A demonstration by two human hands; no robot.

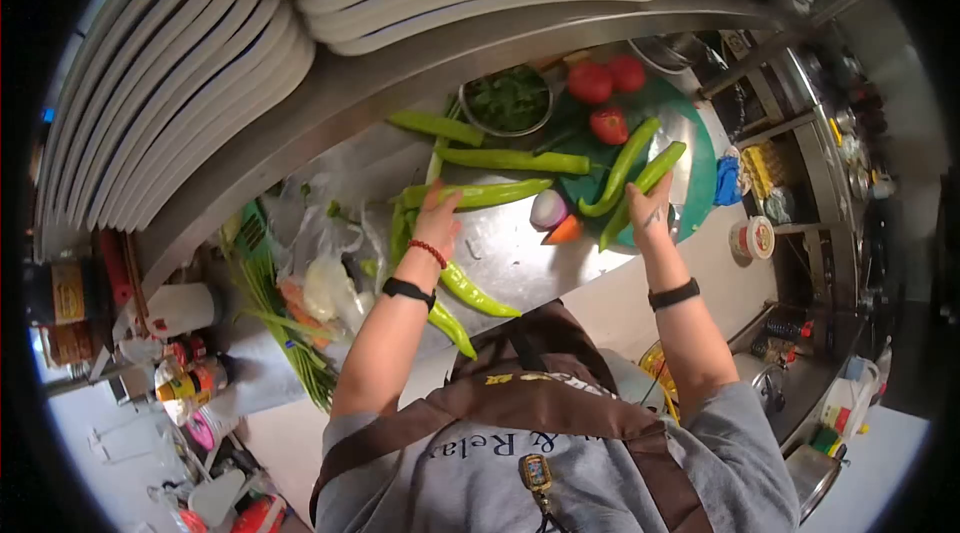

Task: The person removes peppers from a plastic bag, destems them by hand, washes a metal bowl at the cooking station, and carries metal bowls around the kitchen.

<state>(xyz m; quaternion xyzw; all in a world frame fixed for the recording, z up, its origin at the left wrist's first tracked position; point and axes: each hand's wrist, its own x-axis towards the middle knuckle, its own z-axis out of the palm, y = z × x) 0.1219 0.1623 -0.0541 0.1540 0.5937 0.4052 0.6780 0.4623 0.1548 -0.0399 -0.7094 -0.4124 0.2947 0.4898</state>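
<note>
My right hand grips a long green pepper over the edge of the round green cutting board. Another curved green pepper lies just left of it. My left hand has its fingers closed over the near end of a long green pepper on the metal counter. Behind that one lies a straighter green pepper. More peppers, such as the glossy green pepper, lie beside my left wrist. Between my hands sit a piece of purple onion and a carrot piece.
A knife blade rests on the board near my right hand. Tomatoes and a bowl of leafy greens stand behind. Stacked white plates fill an overhead shelf. Plastic bags and green stalks lie to the left.
</note>
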